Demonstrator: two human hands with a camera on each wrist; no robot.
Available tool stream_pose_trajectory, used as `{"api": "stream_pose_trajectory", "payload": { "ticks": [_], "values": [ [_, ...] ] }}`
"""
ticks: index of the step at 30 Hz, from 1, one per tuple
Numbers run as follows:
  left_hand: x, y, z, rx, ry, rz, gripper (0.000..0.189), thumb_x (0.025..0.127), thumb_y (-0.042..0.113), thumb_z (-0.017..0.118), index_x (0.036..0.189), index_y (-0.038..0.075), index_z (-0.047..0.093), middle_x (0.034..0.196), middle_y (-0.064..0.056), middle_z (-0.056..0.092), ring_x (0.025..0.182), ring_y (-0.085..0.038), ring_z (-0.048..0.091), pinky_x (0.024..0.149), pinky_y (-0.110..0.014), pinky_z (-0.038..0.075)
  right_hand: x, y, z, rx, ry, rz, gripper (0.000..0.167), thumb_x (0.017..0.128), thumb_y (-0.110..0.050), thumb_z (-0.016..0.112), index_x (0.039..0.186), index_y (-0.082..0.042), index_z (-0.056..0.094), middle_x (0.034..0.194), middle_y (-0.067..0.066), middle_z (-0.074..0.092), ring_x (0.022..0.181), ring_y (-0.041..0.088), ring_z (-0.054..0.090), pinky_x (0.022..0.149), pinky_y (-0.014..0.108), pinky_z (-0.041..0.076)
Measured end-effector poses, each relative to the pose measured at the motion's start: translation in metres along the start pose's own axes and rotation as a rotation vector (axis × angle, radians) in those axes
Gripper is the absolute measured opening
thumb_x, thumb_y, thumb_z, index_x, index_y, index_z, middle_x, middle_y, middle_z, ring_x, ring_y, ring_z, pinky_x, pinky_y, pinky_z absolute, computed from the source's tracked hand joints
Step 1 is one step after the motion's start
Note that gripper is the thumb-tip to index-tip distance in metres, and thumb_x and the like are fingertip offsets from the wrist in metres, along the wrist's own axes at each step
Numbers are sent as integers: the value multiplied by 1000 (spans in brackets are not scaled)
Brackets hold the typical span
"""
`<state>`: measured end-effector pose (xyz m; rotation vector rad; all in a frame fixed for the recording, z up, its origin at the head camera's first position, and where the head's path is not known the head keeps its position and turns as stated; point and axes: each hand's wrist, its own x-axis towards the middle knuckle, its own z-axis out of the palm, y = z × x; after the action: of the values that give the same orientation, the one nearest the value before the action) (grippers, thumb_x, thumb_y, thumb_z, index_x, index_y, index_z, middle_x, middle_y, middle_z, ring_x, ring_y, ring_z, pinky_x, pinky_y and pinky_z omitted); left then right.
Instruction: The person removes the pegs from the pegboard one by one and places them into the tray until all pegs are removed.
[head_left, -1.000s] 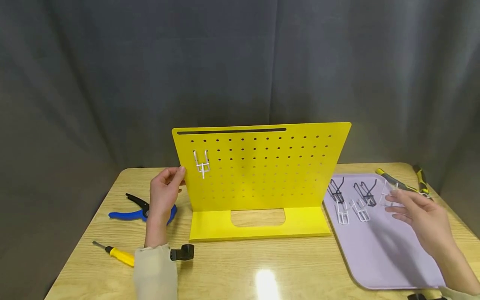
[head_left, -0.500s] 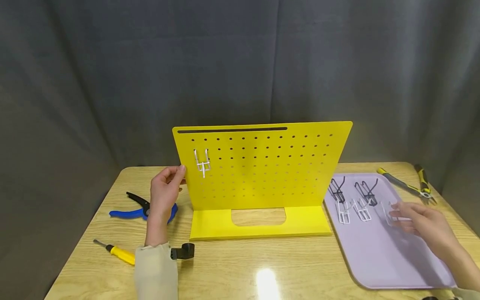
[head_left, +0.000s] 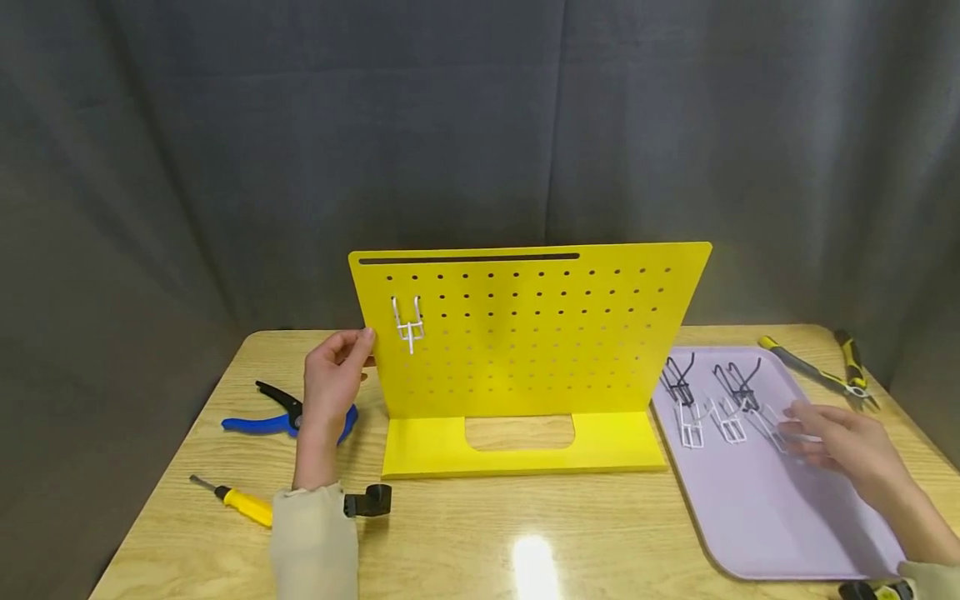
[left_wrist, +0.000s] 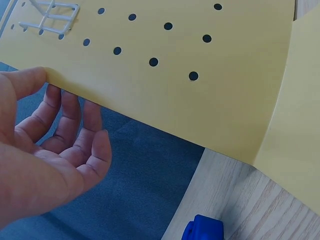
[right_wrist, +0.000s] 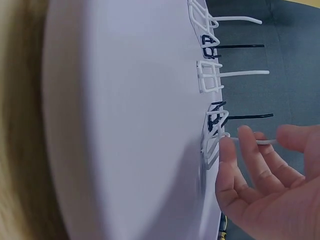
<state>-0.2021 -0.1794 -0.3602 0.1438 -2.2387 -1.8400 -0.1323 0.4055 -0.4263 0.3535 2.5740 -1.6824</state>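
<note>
In the head view, my left hand (head_left: 330, 379) holds the left edge of a yellow pegboard (head_left: 517, 350), thumb on its front and fingers behind. A white wire hook (head_left: 410, 327) hangs near the board's upper left. At the right, my right hand (head_left: 847, 442) is over a lilac tray (head_left: 772, 533). Its spread fingers (right_wrist: 255, 165) surround the prong of a white wire hook (right_wrist: 210, 142) resting on the tray, without a visible firm pinch. Beside that lie two more white hooks (head_left: 727, 425) and two black wire hooks (head_left: 738, 387).
Blue-handled pruning shears (head_left: 262, 425) and a yellow screwdriver (head_left: 247, 507) lie on the wooden table (head_left: 450, 542) at the left. Behind the tray's right side are yellow-and-black pliers (head_left: 813, 371) and another yellow-and-black tool (head_left: 851, 358). A dark curtain (head_left: 480, 125) hangs behind.
My right hand has lowered the white hook to the tray, and the hook now leans over beside the others. The fingers have loosened around it. My left hand stays on the board's edge.
</note>
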Motion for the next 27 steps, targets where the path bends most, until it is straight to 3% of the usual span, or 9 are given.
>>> {"api": "stream_pose_trajectory", "payload": {
  "ticks": [5,6,9,13,15,21,25,27],
  "values": [
    [0,0,0,-4,-1,5,40,97,36,57,113,0,62,105,-13,60,92,-24,60,86,-41,44,0,0,-1,6,4,2,18,98,-34,56,103,-18,62,82,-19,68,72,10,69,63,29,55],
    [0,0,0,-6,-1,4,41,97,37,57,113,0,62,105,-13,60,94,-26,60,86,-41,44,-1,0,0,1,4,-3,24,98,-34,56,107,-12,63,82,-19,68,72,10,69,63,29,55],
    [0,-1,1,-5,-1,-3,41,96,37,57,114,0,62,106,-13,60,98,-31,59,86,-40,44,-2,3,0,-5,7,-10,27,98,-32,56,113,-9,59,82,-19,67,71,10,69,62,29,55],
    [-1,-2,1,-5,-3,-3,41,96,37,57,114,0,62,106,-13,60,99,-33,58,84,-37,44,-5,3,-2,58,21,-23,7,98,-29,57,102,-34,56,79,-18,68,67,12,70,59,29,55],
    [-1,-3,1,-7,-2,3,41,96,37,57,114,0,62,105,-13,60,100,-35,58,84,-37,43,-8,-2,-2,117,96,-32,14,96,-27,59,94,-41,57,74,-17,69,63,11,69,56,26,54],
    [-1,-2,1,-15,-2,5,41,96,37,57,113,-1,62,104,-12,60,100,-35,58,84,-38,43,-18,-43,5,483,507,-133,13,91,-13,66,83,-22,68,63,-12,67,48,7,64,47,16,49],
    [-1,-2,1,-3,-2,4,42,96,37,57,114,0,62,105,-13,60,98,-31,58,84,-38,44,-22,-77,15,680,624,-262,3,86,-5,69,88,-7,69,67,-2,69,51,8,65,49,17,50],
    [0,-1,0,5,0,4,42,96,39,57,114,0,62,105,-13,61,97,-29,59,83,-37,44,-23,-92,23,711,639,-327,6,85,-4,71,90,-2,69,70,2,69,55,9,66,51,17,51]
  ]
}}
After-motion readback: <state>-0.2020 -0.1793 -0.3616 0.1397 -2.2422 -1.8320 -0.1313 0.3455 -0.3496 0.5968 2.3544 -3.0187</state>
